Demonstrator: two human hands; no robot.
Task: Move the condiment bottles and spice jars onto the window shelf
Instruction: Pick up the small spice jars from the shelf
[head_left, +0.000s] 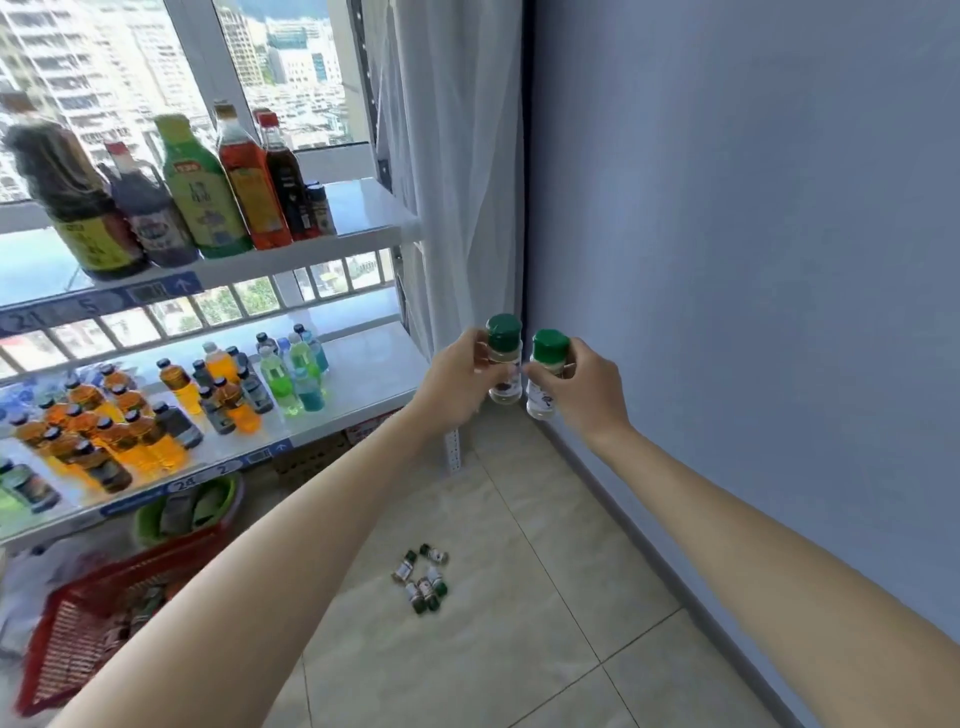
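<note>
a green-capped spice jar (504, 364) is gripped upright in the left hand (457, 382), and a second jar (545, 375) is held the same way in the right hand (584, 387), both raised beside the curtain (457, 182). each jar is best kept upright, carried left to the top shelf (363, 208), and set in the free space just beside the bottles (208, 192). more jars (423, 579) are left on the floor (519, 597).

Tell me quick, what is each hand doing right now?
Left hand: fingers curled round a clear green-capped spice jar.
Right hand: fingers curled round a second clear green-capped spice jar.
</note>
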